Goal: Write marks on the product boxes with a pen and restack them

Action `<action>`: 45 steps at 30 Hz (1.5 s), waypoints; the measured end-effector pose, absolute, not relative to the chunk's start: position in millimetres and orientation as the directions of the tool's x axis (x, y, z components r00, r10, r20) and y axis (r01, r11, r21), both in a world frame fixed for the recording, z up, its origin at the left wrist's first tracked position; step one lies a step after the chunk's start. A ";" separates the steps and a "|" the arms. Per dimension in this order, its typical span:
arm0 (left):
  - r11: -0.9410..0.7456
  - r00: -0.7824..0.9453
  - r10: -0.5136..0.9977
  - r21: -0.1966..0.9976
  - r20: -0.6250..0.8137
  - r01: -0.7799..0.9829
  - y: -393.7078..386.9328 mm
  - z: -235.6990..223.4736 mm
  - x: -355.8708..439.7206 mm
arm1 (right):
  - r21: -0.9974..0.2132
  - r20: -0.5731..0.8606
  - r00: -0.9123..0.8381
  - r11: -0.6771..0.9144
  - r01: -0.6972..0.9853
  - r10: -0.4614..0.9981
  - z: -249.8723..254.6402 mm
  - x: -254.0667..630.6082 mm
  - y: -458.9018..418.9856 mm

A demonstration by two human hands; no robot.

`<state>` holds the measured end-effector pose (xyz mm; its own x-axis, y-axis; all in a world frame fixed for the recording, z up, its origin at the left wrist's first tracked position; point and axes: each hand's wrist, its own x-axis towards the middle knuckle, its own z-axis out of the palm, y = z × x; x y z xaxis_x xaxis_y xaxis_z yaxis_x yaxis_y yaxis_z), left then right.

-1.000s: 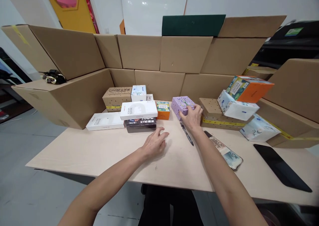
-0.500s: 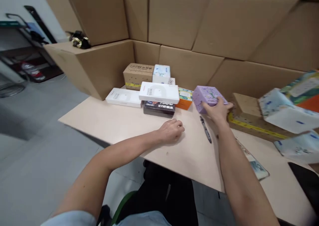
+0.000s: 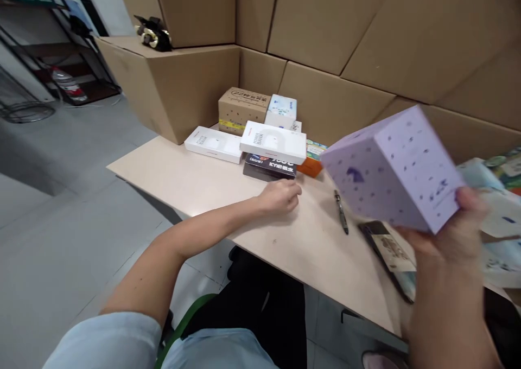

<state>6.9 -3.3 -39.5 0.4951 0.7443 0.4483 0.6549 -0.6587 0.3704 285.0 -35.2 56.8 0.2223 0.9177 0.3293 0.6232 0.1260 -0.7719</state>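
Note:
My right hand [image 3: 451,239] grips a purple box [image 3: 391,173] with small dark prints, raised and tilted above the right side of the table. Its thumb presses one face and the fingers hold the underside. My left hand [image 3: 280,196] rests on the table with its fingers curled in, and nothing shows in it. Just behind that hand lies a black box [image 3: 268,167], with a white power bank box [image 3: 273,141] on top. A second white power bank box [image 3: 214,143] lies to the left. Below the purple box is a pen [image 3: 341,212].
A flat phone-like item [image 3: 388,252] with a picture on it lies right of the pen. Behind the stack stand a brown carton [image 3: 243,110], a blue-white tissue pack [image 3: 281,110] and an orange box [image 3: 311,165]. More tissue packs [image 3: 500,209] are at right. Cardboard walls [image 3: 325,21] enclose the back.
My right hand has lifted the purple box off the table and brought it nearer and to the right, turning it. My left hand stays nearly in place. The view has shifted slightly.

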 end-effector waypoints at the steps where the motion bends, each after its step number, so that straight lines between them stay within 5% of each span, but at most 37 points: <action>1: -0.654 0.418 0.742 0.428 0.524 0.623 -0.7 -36.2 1.8 | -0.911 0.226 0.215 0.128 0.391 0.950 52.6 280.9 -47.7; 4: -0.657 0.124 0.704 0.575 0.700 0.487 7.2 -25.8 -15.2 | -0.995 -0.073 0.152 -0.081 0.049 0.986 28.7 272.1 -65.3; 6: -0.631 -0.028 0.716 0.663 0.698 0.402 11.6 -19.6 -24.3 | -0.973 -0.232 -0.024 -0.232 0.021 0.972 13.3 267.3 -64.6; 9: -0.579 -0.030 0.792 0.765 0.610 0.282 13.9 -11.9 -29.7 | -0.952 -0.305 -0.268 -0.300 0.058 0.914 -0.8 258.5 -57.1; 16: -0.455 0.238 0.886 0.843 0.397 0.288 5.8 -1.0 -25.7 | -0.976 -0.209 -0.357 -0.217 0.017 0.910 -13.6 258.5 -51.0; 21: -0.394 0.197 0.916 0.874 0.349 0.285 7.7 -2.8 -25.3 | -0.995 -0.062 -0.506 -0.014 0.099 0.860 -2.9 266.0 -61.4; 27: -0.385 0.163 0.922 0.878 0.352 0.285 13.4 -9.1 -24.7 | -0.933 -0.089 -0.424 0.073 0.352 0.901 -2.5 254.3 -66.1; 33: -0.385 0.134 0.922 0.889 0.362 0.248 10.1 1.6 -24.9 | -0.976 0.035 -0.325 0.103 0.194 0.945 -7.9 255.3 -60.3; 37: -0.359 0.323 0.903 0.911 0.284 0.202 3.4 7.1 -21.2 | -0.982 0.159 -0.177 0.174 0.075 0.971 -6.7 260.3 -55.4; 45: -0.478 0.690 0.659 0.875 0.300 0.076 -1.8 14.2 -31.3 | -0.943 0.277 -0.083 0.287 0.171 0.957 24.8 255.1 -50.4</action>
